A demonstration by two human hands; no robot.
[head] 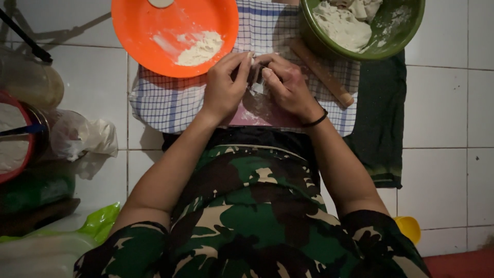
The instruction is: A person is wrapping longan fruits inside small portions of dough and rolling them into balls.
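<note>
My left hand [225, 85] and my right hand [288, 85] meet over a floured pinkish board [257, 116] and pinch a small piece of dough [256, 72] between the fingertips of both. The dough is mostly hidden by my fingers. A black band circles my right wrist. Just left of my hands sits an orange plate [154, 31] with a heap of flour [202, 49]. A wooden rolling pin [321, 72] lies slantwise by my right hand. Behind it stands a green bowl [406, 25] holding lumps of white dough [342, 23].
A blue-checked white cloth [159, 100] lies under the board on the white tiled floor [442, 103], with a dark green cloth [383, 118] at its right. At the left are a crumpled plastic bag [82, 136], a red-rimmed container [13, 139] and a green bag [100, 221]. A yellow object [409, 226] sits by my right elbow.
</note>
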